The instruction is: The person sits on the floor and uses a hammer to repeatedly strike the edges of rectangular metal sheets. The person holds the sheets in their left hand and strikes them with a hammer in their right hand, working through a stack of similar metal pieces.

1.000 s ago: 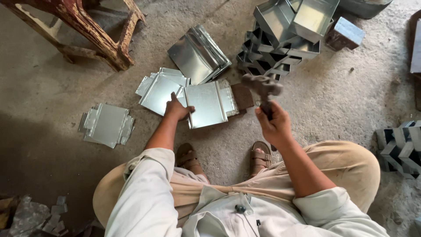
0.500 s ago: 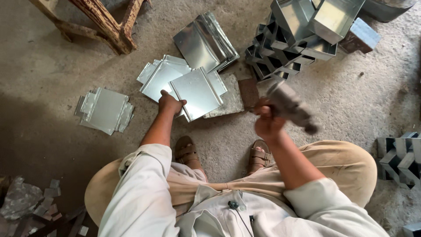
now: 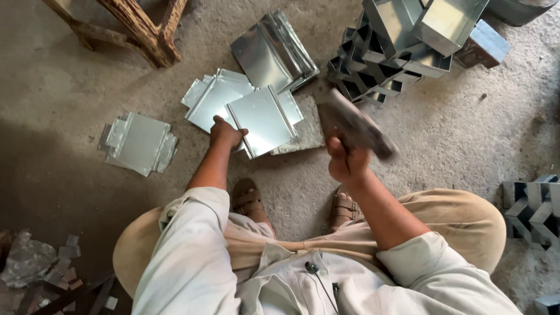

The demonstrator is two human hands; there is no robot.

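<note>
The person squats on the concrete floor [image 3: 443, 146], and the left hand [image 3: 226, 132] is pressed down on the near corner of a cut metal sheet [image 3: 262, 119], fingers curled over its edge so the sheet lies flat on a stone slab [image 3: 306, 125]. The sheet has two raised folds running along its length, and it reaches up and to the right from that hand. The right hand [image 3: 345, 160] is closed tight around the handle of a hammer [image 3: 357, 127], whose head is blurred and raised above the fist, just to the right of the sheet and clear of it. Beyond the left hand, more flat sheets [image 3: 211, 99] lie fanned under the held one, and further off a leaning stack of folded sheets [image 3: 274, 51]. Well to the left of that hand sits a small pile of notched blanks [image 3: 139, 142]. Up past the hammer rises a heap of finished metal boxes [image 3: 402, 41]. Below both hands the sandalled feet [image 3: 248, 197] rest on the floor, and a wooden stool leg [image 3: 140, 29] stands far up to the left.
</note>
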